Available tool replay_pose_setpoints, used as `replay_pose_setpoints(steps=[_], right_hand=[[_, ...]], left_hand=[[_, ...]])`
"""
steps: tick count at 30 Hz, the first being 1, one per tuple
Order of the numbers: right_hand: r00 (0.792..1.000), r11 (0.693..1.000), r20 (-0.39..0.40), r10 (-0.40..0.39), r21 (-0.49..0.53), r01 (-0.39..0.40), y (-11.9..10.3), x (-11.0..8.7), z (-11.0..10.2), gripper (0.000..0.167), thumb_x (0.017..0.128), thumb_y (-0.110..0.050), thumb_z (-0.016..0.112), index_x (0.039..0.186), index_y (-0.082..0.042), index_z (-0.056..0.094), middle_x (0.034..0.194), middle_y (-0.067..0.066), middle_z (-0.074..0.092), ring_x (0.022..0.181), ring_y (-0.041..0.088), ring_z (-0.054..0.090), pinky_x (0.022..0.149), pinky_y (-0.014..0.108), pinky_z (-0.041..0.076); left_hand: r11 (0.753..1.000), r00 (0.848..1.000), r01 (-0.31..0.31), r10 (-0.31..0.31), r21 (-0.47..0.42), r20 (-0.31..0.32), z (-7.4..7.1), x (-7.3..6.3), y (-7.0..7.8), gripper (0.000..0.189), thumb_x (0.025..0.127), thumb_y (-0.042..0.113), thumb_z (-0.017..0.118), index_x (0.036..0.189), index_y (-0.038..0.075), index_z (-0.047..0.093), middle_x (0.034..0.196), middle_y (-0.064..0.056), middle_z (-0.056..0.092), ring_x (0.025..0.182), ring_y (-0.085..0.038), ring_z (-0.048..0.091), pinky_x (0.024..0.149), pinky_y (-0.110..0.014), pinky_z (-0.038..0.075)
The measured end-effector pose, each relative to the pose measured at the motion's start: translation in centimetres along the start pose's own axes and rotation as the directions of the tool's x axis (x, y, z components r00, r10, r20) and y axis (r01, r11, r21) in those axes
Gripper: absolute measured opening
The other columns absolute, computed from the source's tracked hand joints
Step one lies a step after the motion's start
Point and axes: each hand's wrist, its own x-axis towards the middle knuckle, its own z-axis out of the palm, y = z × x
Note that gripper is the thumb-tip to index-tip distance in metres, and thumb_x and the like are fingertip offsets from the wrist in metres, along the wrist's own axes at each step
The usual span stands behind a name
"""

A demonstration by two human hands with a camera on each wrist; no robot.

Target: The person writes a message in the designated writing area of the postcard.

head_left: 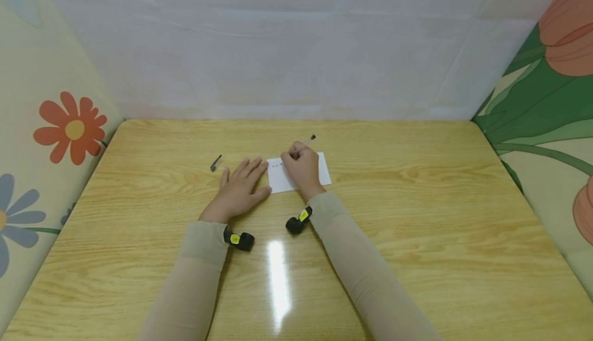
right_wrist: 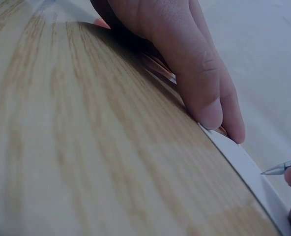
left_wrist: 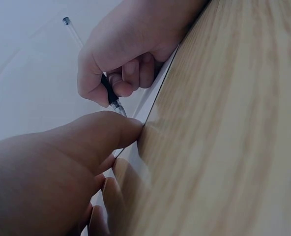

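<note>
A small white sheet of paper lies on the wooden table, with a few dark marks near its upper left. My right hand grips a pen with a clear barrel and dark grip. In the right wrist view the pen's metal tip is at the paper's surface. My left hand lies spread on the table, its thumb and fingertips touching the paper's left edge. The left wrist view shows the left thumb at the edge, close to the pen's tip end.
A pen cap, clear and black, lies on the table left of the left hand. Black wrist cameras sit on both sleeves. A white sheet-like backdrop stands behind the table, with flower-patterned panels at the sides.
</note>
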Motion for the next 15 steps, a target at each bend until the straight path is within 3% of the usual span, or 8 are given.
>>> replay_pose_setpoints(steps=[15], right_hand=[[1.000, 1.000, -0.003, -0.004, -0.003, 0.004, 0.11, 0.00, -0.01, 0.027, 0.087, -0.005, 0.064, 0.063, -0.009, 0.051, 0.059, -0.001, 0.047, 0.059, 0.012, 0.044, 0.056, 0.021, 0.036]], left_hand=[[1.000, 1.000, -0.003, 0.003, 0.000, 0.005, -0.15, -0.13, 0.28, 0.070, 0.105, 0.041, 0.051, 0.163, 0.012, 0.023, 0.170, -0.013, 0.012, 0.155, -0.038, 0.000, 0.116, -0.068, -0.010]])
